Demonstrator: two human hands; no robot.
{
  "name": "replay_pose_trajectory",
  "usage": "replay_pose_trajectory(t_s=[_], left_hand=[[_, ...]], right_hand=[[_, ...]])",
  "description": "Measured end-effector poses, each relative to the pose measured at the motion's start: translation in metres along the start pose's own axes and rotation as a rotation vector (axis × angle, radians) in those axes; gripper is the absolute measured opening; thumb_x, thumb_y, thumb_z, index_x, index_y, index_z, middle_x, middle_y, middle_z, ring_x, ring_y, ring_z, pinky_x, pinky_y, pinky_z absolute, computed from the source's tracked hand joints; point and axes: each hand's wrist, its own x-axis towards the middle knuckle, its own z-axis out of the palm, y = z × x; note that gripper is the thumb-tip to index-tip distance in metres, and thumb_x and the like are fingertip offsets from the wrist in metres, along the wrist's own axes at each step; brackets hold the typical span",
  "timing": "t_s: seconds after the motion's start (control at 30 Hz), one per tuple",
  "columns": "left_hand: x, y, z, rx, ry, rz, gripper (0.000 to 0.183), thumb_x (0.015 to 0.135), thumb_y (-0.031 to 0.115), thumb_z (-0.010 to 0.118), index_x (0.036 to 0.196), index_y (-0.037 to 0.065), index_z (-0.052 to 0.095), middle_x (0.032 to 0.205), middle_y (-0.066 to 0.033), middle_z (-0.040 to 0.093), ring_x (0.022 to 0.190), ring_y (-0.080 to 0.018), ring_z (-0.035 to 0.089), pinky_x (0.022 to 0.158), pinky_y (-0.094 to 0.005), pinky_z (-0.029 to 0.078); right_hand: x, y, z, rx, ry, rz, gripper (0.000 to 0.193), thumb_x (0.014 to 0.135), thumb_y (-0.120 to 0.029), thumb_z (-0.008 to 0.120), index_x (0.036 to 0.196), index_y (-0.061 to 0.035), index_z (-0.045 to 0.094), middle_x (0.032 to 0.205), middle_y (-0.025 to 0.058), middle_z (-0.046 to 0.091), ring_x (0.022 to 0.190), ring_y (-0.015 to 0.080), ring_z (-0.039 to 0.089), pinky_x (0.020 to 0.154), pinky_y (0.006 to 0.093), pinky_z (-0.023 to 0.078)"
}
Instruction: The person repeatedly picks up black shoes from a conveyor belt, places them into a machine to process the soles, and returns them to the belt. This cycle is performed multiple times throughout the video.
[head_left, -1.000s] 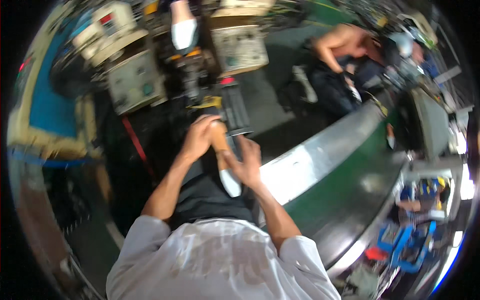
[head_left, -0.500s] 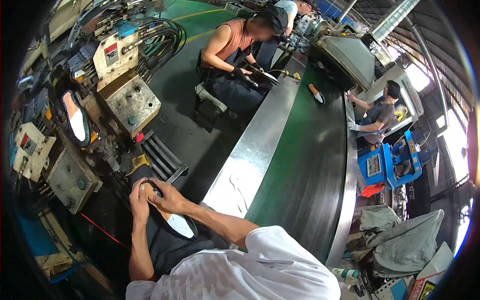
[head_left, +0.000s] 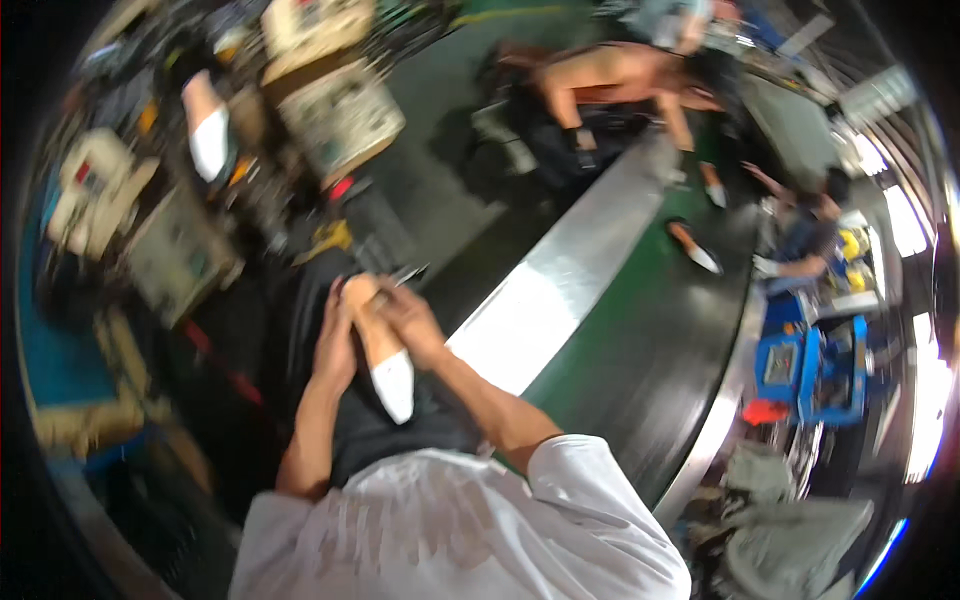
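Observation:
Between my two hands is a shoe point(head_left: 380, 345), its underside up, tan toward the far end and white at the near, pointed end. A dark edge around it is hard to make out against my dark trousers. My left hand point(head_left: 336, 340) wraps the left side near the tan end. Opposite it, my right hand point(head_left: 406, 318) grips the right side, fingers curled over the edge. The picture is smeared by motion, so fingertips are unclear. A similar shoe point(head_left: 209, 140) sits in the machine to my left.
Machine boxes point(head_left: 340, 120) stand at left. A metal ledge point(head_left: 540, 310) borders the green conveyor belt point(head_left: 620, 370) on my right; two shoes point(head_left: 695, 246) lie on it. A co-worker point(head_left: 610, 90) leans toward the belt; another person point(head_left: 810, 240) stands across it, beside a blue machine point(head_left: 812, 370).
The whole view has swung, shifting surroundings rightward. The seated co-worker now reaches toward the belt, where a second shoe shows. The shoe stays between my hands, its tan part more exposed.

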Motion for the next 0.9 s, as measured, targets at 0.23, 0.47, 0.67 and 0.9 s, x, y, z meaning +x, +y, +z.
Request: replay_pose_trajectory(t_s=[0.23, 0.47, 0.67, 0.9], left_hand=[[-0.007, -0.012, -0.017, 0.471, 0.01, 0.166, 0.071, 0.112, 0.036, 0.048, 0.168, 0.003, 0.021, 0.169, -0.0184, 0.033, 0.157, -0.0286, 0.03, 0.128, -0.0391, 0.024], [0.0, -0.019, -0.023, 0.313, 0.431, 0.209, 0.065, 0.107, 0.035, 0.059, 0.159, 0.001, 0.039, 0.152, -0.0221, 0.053, 0.144, -0.0319, 0.049, 0.12, -0.0403, 0.037], [0.032, 0.017, -0.094, 0.447, 0.442, 0.184, 0.064, 0.107, 0.042, 0.062, 0.151, -0.003, 0.054, 0.149, -0.0191, 0.061, 0.14, -0.0283, 0.057, 0.118, -0.0396, 0.041], [0.168, 0.216, -0.147, 0.12, 0.441, 0.402, 0.066, 0.108, 0.051, 0.058, 0.155, 0.005, 0.048, 0.137, -0.0103, 0.066, 0.124, -0.0229, 0.064, 0.107, -0.0405, 0.05]], right_hand=[[-0.007, -0.007, 0.016, 0.072, 0.04, 0.06, 0.063, 0.109, -0.022, 0.061, 0.16, 0.0065, 0.04, 0.157, 0.0227, 0.053, 0.143, 0.0287, 0.053, 0.12, 0.0372, 0.041], [-0.107, -0.046, 0.046, -1.351, -0.144, -0.381, 0.079, 0.087, -0.017, 0.082, 0.159, -0.0155, 0.05, 0.166, 0.04, 0.02, 0.141, 0.0574, 0.04, 0.112, 0.0566, 0.047], [-0.098, -0.04, 0.028, -1.184, 0.0, -0.45, 0.066, 0.087, -0.011, 0.082, 0.15, -0.0167, 0.062, 0.165, 0.0395, 0.027, 0.145, 0.0564, 0.04, 0.115, 0.0567, 0.042], [-0.047, -0.106, 0.036, -1.294, 0.131, -0.653, 0.066, 0.086, -0.011, 0.082, 0.149, -0.0136, 0.063, 0.165, 0.0395, 0.028, 0.146, 0.0569, 0.041, 0.117, 0.0588, 0.039]])
